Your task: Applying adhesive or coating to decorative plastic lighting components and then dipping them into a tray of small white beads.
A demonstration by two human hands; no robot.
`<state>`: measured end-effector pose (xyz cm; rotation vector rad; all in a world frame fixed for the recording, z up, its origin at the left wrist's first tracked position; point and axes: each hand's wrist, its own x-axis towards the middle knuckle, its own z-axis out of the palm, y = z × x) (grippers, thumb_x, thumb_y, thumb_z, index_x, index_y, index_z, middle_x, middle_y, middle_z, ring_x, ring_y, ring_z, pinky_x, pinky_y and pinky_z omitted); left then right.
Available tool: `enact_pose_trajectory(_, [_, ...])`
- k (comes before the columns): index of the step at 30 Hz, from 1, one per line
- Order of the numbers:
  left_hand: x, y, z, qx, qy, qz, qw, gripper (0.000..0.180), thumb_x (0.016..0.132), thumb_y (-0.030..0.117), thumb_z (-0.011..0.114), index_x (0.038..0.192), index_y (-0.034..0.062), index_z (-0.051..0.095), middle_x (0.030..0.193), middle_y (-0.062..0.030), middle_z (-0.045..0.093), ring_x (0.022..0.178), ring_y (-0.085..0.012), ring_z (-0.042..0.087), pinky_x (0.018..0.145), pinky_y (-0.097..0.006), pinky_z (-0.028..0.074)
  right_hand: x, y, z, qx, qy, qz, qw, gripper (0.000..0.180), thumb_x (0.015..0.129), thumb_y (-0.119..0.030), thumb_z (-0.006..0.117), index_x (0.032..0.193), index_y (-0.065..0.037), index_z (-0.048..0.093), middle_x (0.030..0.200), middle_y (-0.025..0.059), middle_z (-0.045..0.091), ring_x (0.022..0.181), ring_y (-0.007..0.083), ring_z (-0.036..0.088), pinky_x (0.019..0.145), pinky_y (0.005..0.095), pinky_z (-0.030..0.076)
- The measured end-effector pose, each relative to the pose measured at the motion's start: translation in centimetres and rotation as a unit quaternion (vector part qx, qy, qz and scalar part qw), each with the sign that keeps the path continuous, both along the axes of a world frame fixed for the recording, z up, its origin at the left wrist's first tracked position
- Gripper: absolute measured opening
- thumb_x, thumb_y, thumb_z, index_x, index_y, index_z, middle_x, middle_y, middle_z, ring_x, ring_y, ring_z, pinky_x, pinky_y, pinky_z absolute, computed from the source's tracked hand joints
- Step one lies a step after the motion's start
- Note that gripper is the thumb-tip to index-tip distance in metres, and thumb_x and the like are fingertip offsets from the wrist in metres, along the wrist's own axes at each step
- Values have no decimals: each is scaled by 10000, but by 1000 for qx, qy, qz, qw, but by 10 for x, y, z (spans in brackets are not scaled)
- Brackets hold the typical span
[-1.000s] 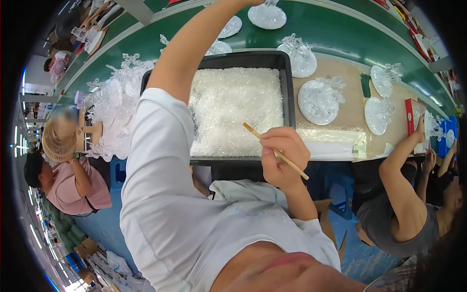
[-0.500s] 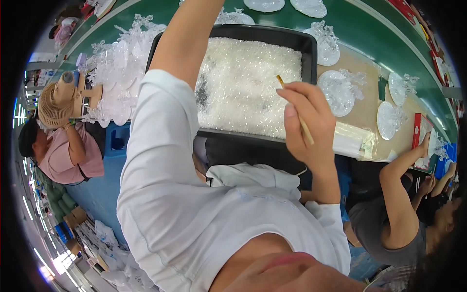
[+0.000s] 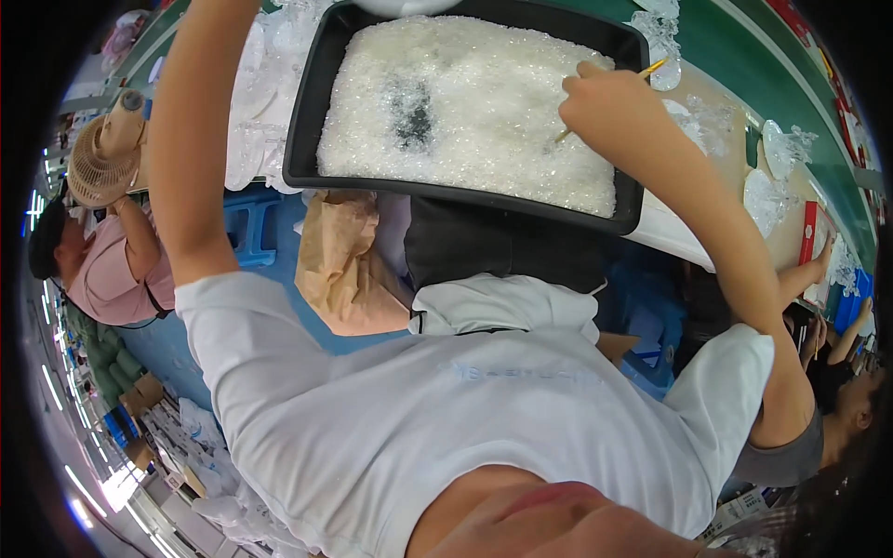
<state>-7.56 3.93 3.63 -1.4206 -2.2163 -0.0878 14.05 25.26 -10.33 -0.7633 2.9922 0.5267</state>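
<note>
My right hand is closed around a thin paintbrush, above the right part of a black tray. The brush's gold-coloured end sticks out at the upper right of the fist, and its other end points down toward the tray's contents. White, glittering granules fill the tray, with a thin dark patch left of the middle where its bottom shows. My left arm stretches up past the tray's left side, and the hand is beyond the top edge. A pale round piece is cut off at the top, over the tray's far rim.
Clear plastic ornaments are heaped left of the tray; more lie on the right. A brown paper bag stands below the tray. One person sits at left beside a fan, another at right.
My right hand has turned over and moved up and right, reversing the brush's slant. My left arm has swung left. The pale round piece has come into view at the top.
</note>
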Motion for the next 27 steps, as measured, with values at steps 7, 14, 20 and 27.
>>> enact_pose_trajectory(7, [45, -68, -113, -26, -219, -88, 971, 132, 801, 99, 628, 744, -3, 689, 772, -229, 667, 781, -420, 659, 709, -488, 524, -22, -28, -31, 81, -112, 20, 990, 70, 794, -130, 708, 734, -106, 735, 843, 47, 691, 916, 222, 681, 743, 366, 548])
enact_pose_trajectory(14, [68, -65, -106, 30, -278, 9, 960, 172, 853, 162, 660, 781, 8, 686, 785, -216, 670, 780, -421, 654, 704, -488, 524, -38, -46, -22, -116, 33, 159, 980, 63, 804, -100, 680, 812, -81, 740, 872, 93, 695, 927, 279, 701, 766, 369, 577])
enact_pose_trajectory(20, [59, -67, -121, -86, -161, 87, 979, 180, 838, 161, 650, 810, -16, 642, 722, -258, 642, 732, -438, 653, 683, -514, 521, -19, -51, -12, 32, -223, 4, 974, 90, 797, -53, 649, 820, -64, 736, 884, 112, 701, 869, 299, 710, 734, 407, 580])
enact_pose_trajectory(27, [98, -68, -127, -61, -200, 154, 966, 215, 823, 111, 590, 958, -50, 633, 662, -246, 630, 644, -455, 643, 645, -551, 523, -17, -49, 15, -90, -173, 111, 975, 78, 789, -40, 634, 817, -31, 707, 879, 153, 690, 857, 336, 700, 723, 424, 571])
